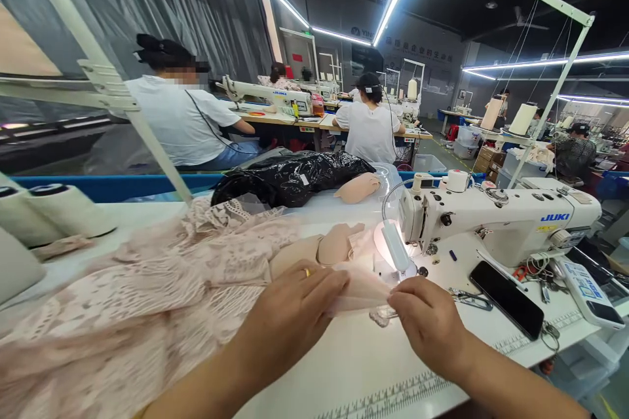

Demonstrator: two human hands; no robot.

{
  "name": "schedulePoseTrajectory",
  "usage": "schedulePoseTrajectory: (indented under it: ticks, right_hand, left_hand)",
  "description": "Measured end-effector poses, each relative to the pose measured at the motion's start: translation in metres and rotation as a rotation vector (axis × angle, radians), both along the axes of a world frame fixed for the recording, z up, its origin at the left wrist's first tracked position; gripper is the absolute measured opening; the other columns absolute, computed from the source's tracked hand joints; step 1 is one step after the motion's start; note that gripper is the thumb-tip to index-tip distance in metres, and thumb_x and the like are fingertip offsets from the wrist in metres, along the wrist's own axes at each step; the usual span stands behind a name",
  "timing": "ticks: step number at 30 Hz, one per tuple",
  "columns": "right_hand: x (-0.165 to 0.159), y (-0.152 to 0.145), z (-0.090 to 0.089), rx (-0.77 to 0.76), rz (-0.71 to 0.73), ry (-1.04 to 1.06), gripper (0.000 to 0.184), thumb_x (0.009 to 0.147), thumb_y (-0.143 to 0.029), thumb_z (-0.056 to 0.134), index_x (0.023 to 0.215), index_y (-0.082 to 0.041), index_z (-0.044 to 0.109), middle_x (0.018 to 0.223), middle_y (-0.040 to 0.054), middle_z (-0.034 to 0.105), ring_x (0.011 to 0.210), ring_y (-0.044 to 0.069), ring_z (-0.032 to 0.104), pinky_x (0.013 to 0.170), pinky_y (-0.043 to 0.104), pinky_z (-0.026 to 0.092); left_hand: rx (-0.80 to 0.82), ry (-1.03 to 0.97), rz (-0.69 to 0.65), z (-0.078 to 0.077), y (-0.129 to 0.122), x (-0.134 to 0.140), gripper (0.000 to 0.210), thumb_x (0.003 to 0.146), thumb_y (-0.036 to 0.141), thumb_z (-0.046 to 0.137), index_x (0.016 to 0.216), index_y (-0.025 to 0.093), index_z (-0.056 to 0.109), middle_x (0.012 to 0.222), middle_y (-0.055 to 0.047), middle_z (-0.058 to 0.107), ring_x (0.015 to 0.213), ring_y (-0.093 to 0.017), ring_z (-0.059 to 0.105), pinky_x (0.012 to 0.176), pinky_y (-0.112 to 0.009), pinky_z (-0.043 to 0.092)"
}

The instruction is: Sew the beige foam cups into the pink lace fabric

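Observation:
Between my two hands a piece of sheer pale pink fabric (361, 289) is stretched just in front of the sewing machine (472, 213). My left hand (299, 304), with a ring on one finger, is closed on its left end. Thumb and fingers of my right hand (425, 314) pinch the right end. Behind the fabric the lit needle area (393, 252) glows white. Beige moulded cups (339, 243) lie just beyond my left hand. A large heap of pink lace fabric (142, 275) covers the table's left side.
A black plastic bag (295, 178) lies at the back, with another beige cup (360, 188) beside it. Right of my hands are a phone (507, 299), small scissors (472, 299) and a white box-shaped device (590, 293). Thread cones (69, 211) stand at left. Co-workers (184, 114) sit ahead.

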State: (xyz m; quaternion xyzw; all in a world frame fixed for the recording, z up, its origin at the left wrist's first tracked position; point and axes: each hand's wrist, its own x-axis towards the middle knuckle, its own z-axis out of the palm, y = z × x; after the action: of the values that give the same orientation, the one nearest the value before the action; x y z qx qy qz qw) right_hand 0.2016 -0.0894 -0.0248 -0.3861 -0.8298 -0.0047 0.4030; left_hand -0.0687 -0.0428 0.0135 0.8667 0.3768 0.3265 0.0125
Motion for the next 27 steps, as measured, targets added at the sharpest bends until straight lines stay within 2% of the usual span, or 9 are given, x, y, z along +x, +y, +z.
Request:
schedulePoseTrajectory:
  ticks: [2,3,5,8,10,13,19,24,27]
  right_hand:
    - [0.005,0.012,-0.01,-0.054,-0.012,-0.138,0.031,0.1,-0.004,0.049,0.097,-0.025,0.071,0.1,0.0052,0.071,0.085,0.02,0.063,0.076,0.03,0.047]
    - [0.009,0.018,-0.014,-0.07,-0.005,-0.198,0.028,0.1,-0.006,0.051,0.092,-0.025,0.069,0.095,0.0029,0.07,0.082,0.019,0.061,0.074,0.029,0.045]
    - [0.019,0.031,-0.019,-0.06,0.047,-0.322,0.026,0.102,-0.009,0.054,0.085,-0.024,0.067,0.085,-0.0003,0.066,0.075,0.018,0.054,0.068,0.029,0.04]
    - [0.033,0.044,-0.023,-0.01,0.141,-0.485,0.026,0.104,-0.01,0.053,0.086,-0.023,0.067,0.082,-0.0009,0.064,0.073,0.017,0.051,0.065,0.029,0.037]
    - [0.041,0.049,-0.025,-0.02,0.143,-0.5,0.025,0.105,-0.01,0.053,0.09,-0.023,0.068,0.087,0.0005,0.068,0.078,0.018,0.054,0.066,0.028,0.039]
    - [0.049,0.05,-0.026,-0.033,0.113,-0.423,0.023,0.104,-0.007,0.055,0.099,-0.024,0.07,0.102,0.0038,0.073,0.089,0.019,0.06,0.071,0.028,0.044]
    - [0.058,0.043,-0.026,-0.007,0.102,-0.353,0.028,0.1,-0.003,0.054,0.108,-0.025,0.071,0.103,0.0036,0.075,0.083,0.018,0.061,0.075,0.03,0.047]
    - [0.055,0.042,-0.023,-0.084,0.069,-0.341,0.03,0.099,-0.005,0.056,0.117,-0.025,0.071,0.108,0.0056,0.075,0.085,0.02,0.061,0.073,0.031,0.047]
    - [0.054,0.042,-0.021,-0.099,0.059,-0.338,0.031,0.099,-0.006,0.058,0.12,-0.025,0.071,0.108,0.0058,0.075,0.087,0.021,0.061,0.072,0.031,0.048]
  left_hand:
    - [0.149,0.142,-0.09,-0.008,0.001,-0.005,0.012,0.099,0.023,0.059,0.103,0.026,0.07,0.09,-0.005,0.075,0.085,-0.029,0.067,0.088,-0.043,0.048]
    - [0.153,0.213,-0.144,-0.012,0.0,-0.004,0.007,0.097,0.025,0.066,0.103,0.026,0.069,0.091,-0.003,0.075,0.085,-0.029,0.067,0.088,-0.043,0.048]
    - [0.114,0.26,-0.245,-0.019,-0.003,0.007,0.017,0.091,0.02,0.074,0.106,0.027,0.067,0.092,0.0,0.073,0.086,-0.027,0.066,0.084,-0.04,0.047]
    - [0.132,0.272,-0.343,-0.025,0.002,0.035,0.041,0.083,-0.007,0.056,0.108,0.024,0.065,0.095,0.0,0.073,0.09,-0.024,0.065,0.084,-0.037,0.047]
    - [0.147,0.33,-0.359,-0.028,0.013,0.053,0.043,0.071,-0.012,0.05,0.095,0.022,0.062,0.091,-0.001,0.071,0.083,-0.022,0.063,0.078,-0.035,0.047]
    - [0.151,0.39,-0.323,-0.038,0.028,0.066,0.034,0.067,-0.01,0.051,0.078,0.022,0.054,0.08,-0.001,0.064,0.066,-0.021,0.053,0.062,-0.034,0.04]
    - [0.08,0.251,-0.396,-0.053,0.031,0.064,0.036,0.082,-0.009,0.047,0.096,0.02,0.063,0.096,-0.005,0.07,0.082,-0.023,0.062,0.071,-0.033,0.05]
    - [0.107,0.169,-0.341,-0.053,0.028,0.067,0.033,0.084,-0.008,0.041,0.081,0.021,0.055,0.082,-0.004,0.062,0.07,-0.02,0.054,0.061,-0.03,0.043]
    - [0.131,0.165,-0.311,-0.057,0.031,0.069,0.031,0.087,-0.006,0.042,0.084,0.02,0.058,0.083,-0.005,0.062,0.072,-0.02,0.055,0.06,-0.03,0.044]
